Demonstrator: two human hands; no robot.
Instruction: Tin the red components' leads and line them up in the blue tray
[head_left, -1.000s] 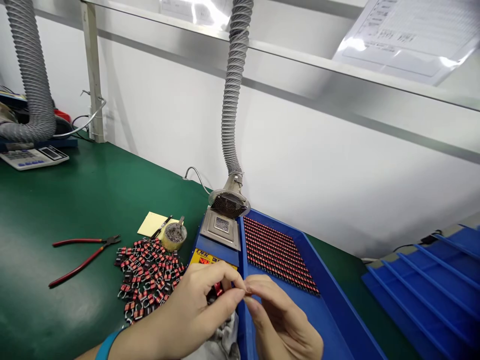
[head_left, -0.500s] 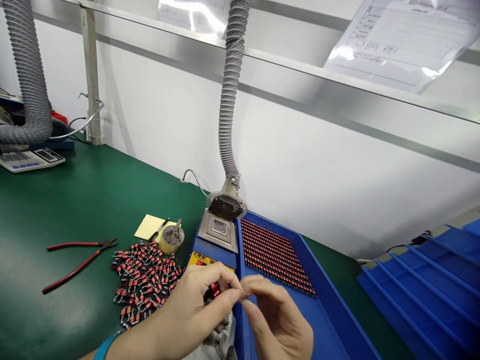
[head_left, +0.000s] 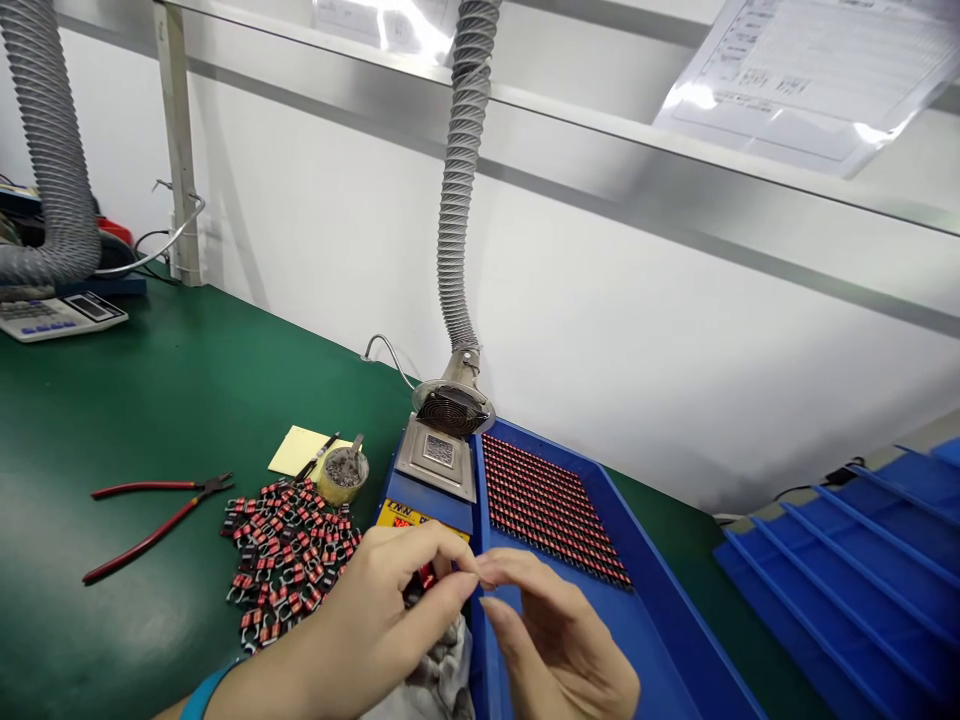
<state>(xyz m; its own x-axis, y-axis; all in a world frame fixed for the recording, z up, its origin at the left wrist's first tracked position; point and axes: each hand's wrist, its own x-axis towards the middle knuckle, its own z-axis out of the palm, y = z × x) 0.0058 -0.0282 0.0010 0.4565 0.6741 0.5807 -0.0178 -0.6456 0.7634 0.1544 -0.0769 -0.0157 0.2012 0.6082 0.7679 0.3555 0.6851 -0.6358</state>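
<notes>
My left hand (head_left: 379,620) and my right hand (head_left: 559,650) meet fingertip to fingertip low in the view, over the near left edge of a blue tray (head_left: 660,640). The left fingers pinch a small red-and-black coil part (head_left: 427,577); the right thumb and forefinger pinch at the same spot, and what they hold is too small to name. A loose pile of the same coil parts (head_left: 289,555) lies on the green mat left of my left hand. Neat rows of coil parts (head_left: 551,505) fill the far end of the tray.
A blue solder pot (head_left: 435,470) stands behind my hands under a grey fume hose (head_left: 459,200). Red-handled pliers (head_left: 150,515), a small tin (head_left: 345,475), a yellow note (head_left: 300,450), a rag (head_left: 442,680), a calculator (head_left: 56,315) and stacked blue trays (head_left: 862,580) surround it.
The hands stay pinched together over the tray edge; the view has shifted slightly, and the right fingers have lowered a little.
</notes>
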